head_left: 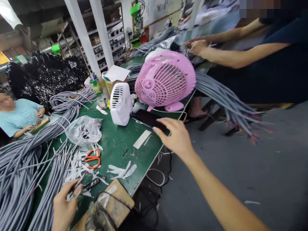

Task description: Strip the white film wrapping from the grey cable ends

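Note:
My right hand [175, 135] reaches to the table edge, its thumb and fingers apart around the near end of a dark flat phone-like object [146, 118]; whether it grips it is unclear. This object lies beside a small white fan [121, 104], in front of a pink fan [166, 80]. At the lower left, my left hand [66, 199] has its fingers pinched on a thin cable end [80, 180] with coloured wires. Just right of that hand lies a dark pen-like tool [91, 183]. Orange-handled scissors [93, 158] rest on white strips beyond it.
Grey cable bundles [19, 173] cover the left side of the green table [113, 141]. A plastic bag [84, 130] sits behind the scissors. A wooden block [120, 199] with black cords is at the near edge. Another person's arms [223, 51] work at the upper right; another person sits at the left.

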A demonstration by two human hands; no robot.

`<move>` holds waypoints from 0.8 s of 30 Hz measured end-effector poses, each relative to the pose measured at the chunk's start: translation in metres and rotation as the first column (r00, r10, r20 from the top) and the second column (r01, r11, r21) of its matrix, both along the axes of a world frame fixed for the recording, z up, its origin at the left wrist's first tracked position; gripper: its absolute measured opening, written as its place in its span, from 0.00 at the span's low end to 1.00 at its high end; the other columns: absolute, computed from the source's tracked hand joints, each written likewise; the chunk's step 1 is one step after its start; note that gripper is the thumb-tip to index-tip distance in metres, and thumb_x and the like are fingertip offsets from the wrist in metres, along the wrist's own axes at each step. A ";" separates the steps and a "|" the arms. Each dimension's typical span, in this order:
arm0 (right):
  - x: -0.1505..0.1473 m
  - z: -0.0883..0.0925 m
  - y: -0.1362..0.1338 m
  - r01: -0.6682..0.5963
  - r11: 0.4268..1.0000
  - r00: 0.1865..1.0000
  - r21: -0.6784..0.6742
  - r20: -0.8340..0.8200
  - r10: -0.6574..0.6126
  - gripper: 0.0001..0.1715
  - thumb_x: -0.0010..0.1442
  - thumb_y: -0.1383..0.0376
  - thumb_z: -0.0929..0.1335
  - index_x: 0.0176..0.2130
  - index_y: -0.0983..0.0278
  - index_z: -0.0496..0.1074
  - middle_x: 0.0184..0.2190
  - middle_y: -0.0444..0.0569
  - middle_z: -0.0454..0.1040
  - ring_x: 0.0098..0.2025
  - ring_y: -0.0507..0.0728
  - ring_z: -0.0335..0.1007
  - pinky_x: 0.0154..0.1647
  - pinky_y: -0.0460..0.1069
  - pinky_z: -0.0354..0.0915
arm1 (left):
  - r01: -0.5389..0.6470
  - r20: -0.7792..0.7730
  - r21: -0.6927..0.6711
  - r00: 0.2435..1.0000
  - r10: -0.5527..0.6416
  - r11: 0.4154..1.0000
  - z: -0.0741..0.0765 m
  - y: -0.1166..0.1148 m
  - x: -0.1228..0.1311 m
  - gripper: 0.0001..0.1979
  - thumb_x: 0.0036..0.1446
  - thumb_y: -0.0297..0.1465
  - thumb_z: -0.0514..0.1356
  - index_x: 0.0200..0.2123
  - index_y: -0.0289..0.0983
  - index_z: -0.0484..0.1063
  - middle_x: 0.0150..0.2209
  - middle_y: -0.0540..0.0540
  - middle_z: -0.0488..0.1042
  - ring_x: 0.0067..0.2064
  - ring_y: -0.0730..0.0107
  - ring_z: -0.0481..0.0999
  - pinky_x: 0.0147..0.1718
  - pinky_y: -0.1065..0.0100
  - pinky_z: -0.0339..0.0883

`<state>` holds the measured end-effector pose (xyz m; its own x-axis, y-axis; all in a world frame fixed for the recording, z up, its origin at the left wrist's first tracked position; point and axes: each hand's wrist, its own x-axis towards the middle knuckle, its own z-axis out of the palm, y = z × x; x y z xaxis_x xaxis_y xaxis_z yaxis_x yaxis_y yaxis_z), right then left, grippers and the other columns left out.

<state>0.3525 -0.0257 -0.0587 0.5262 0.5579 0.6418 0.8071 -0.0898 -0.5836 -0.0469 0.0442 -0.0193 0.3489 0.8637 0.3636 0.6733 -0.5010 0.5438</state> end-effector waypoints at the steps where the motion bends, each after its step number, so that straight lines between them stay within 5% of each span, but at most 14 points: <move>1: 0.024 -0.007 -0.003 0.038 0.996 0.999 -0.084 0.002 -0.037 0.26 0.54 0.56 0.65 0.48 0.68 0.67 0.46 0.62 0.69 0.50 0.68 0.63 0.51 0.62 0.57 | -0.002 -0.010 -0.015 1.000 0.002 1.000 -0.001 0.002 0.000 0.14 0.45 0.42 0.61 0.31 0.38 0.77 0.32 0.46 0.79 0.35 0.59 0.78 0.34 0.67 0.73; 4: 0.063 -0.020 -0.002 0.060 0.938 0.998 -0.341 0.013 -0.059 0.43 0.45 0.52 0.70 0.54 0.73 0.61 0.48 0.66 0.68 0.50 0.70 0.63 0.48 0.60 0.60 | -0.050 -0.019 -0.061 0.999 0.049 0.997 -0.004 0.008 0.000 0.16 0.44 0.44 0.60 0.31 0.38 0.77 0.33 0.46 0.80 0.37 0.57 0.78 0.36 0.64 0.73; 7: 0.064 -0.017 0.009 0.114 0.882 0.993 -0.456 0.079 -0.087 0.46 0.45 0.51 0.69 0.56 0.74 0.59 0.44 0.66 0.71 0.46 0.71 0.65 0.43 0.60 0.61 | -0.092 -0.052 -0.070 0.995 0.088 0.993 -0.003 0.011 -0.001 0.20 0.41 0.46 0.62 0.34 0.38 0.77 0.37 0.44 0.79 0.41 0.54 0.77 0.42 0.58 0.71; 11: 0.051 -0.014 0.018 0.153 0.915 0.987 -0.374 0.102 -0.124 0.42 0.43 0.54 0.70 0.52 0.74 0.62 0.41 0.64 0.72 0.42 0.70 0.65 0.40 0.59 0.62 | -0.217 -0.040 -0.023 0.976 0.216 0.976 0.016 -0.005 0.001 0.30 0.32 0.46 0.66 0.41 0.40 0.74 0.45 0.43 0.75 0.50 0.47 0.71 0.51 0.49 0.62; 13: 0.047 -0.020 0.013 0.196 0.948 0.979 -0.251 0.104 -0.175 0.39 0.41 0.56 0.70 0.49 0.72 0.64 0.39 0.61 0.73 0.41 0.68 0.64 0.39 0.58 0.62 | -0.281 0.102 -0.124 0.950 0.294 0.952 0.029 -0.025 0.016 0.27 0.37 0.47 0.64 0.41 0.40 0.74 0.46 0.43 0.74 0.48 0.49 0.72 0.50 0.52 0.65; 16: 0.037 -0.031 -0.009 0.268 0.963 0.959 -0.015 0.102 -0.265 0.33 0.40 0.58 0.71 0.46 0.68 0.64 0.40 0.58 0.71 0.40 0.65 0.63 0.40 0.58 0.62 | -0.164 0.224 -0.394 0.937 0.268 0.904 0.043 -0.055 0.067 0.18 0.45 0.44 0.62 0.36 0.38 0.76 0.40 0.44 0.77 0.45 0.55 0.75 0.46 0.62 0.68; 18: 0.024 -0.034 -0.029 0.291 0.950 0.949 0.116 0.092 -0.302 0.30 0.42 0.59 0.71 0.44 0.66 0.63 0.41 0.57 0.70 0.41 0.63 0.62 0.41 0.58 0.63 | 0.059 0.322 -0.511 0.938 0.127 0.858 0.043 -0.067 0.116 0.17 0.46 0.43 0.63 0.36 0.37 0.76 0.39 0.43 0.77 0.44 0.57 0.75 0.46 0.63 0.68; 21: -0.001 -0.029 -0.054 0.293 0.932 0.945 0.216 0.084 -0.316 0.27 0.44 0.60 0.72 0.43 0.62 0.60 0.43 0.55 0.69 0.41 0.61 0.63 0.39 0.56 0.64 | 0.353 0.412 -0.658 0.908 -0.074 0.666 0.024 -0.073 0.189 0.22 0.47 0.38 0.63 0.46 0.36 0.71 0.44 0.40 0.75 0.46 0.60 0.73 0.48 0.61 0.66; 24: -0.024 -0.020 -0.070 0.258 0.925 0.955 0.279 0.069 -0.287 0.28 0.43 0.60 0.73 0.40 0.62 0.58 0.44 0.57 0.70 0.41 0.60 0.63 0.38 0.54 0.65 | 0.427 0.484 -0.669 0.871 -0.079 0.608 0.001 -0.076 0.240 0.34 0.43 0.33 0.66 0.54 0.35 0.61 0.48 0.36 0.71 0.44 0.61 0.72 0.47 0.58 0.65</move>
